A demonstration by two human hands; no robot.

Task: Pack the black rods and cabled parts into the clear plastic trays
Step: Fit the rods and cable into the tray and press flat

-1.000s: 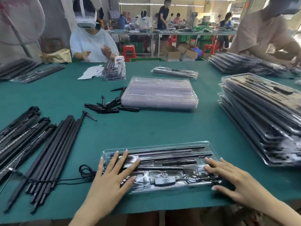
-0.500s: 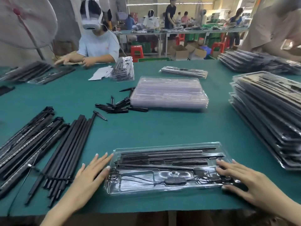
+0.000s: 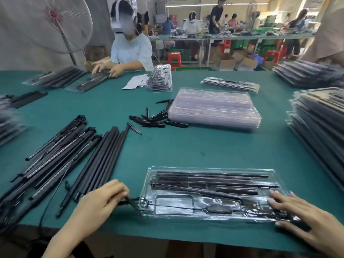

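Observation:
A clear plastic tray [image 3: 208, 169] lies near the front edge of the green table, holding black rods [image 3: 210, 178] in its upper slots and a cabled part [image 3: 218, 208] in its lower pocket. My left hand [image 3: 100, 203] sits just left of the tray with its fingers curled, pinching a black cable [image 3: 131, 201] that runs out of the tray's left end. My right hand [image 3: 301, 218] lies with fingers straight on the tray's right end, pressing it down.
Loose black rods [image 3: 100, 162] and strips with cables [image 3: 54, 155] lie at the left. Short black spikes [image 3: 154, 120] sit beside a stack of empty clear trays [image 3: 214, 108]. Filled trays [image 3: 320, 131] are piled at the right. A person works across the table.
My left hand slid off the tray to its left end and closed its fingers on the cable. My right hand stayed pressing on the tray's right end.

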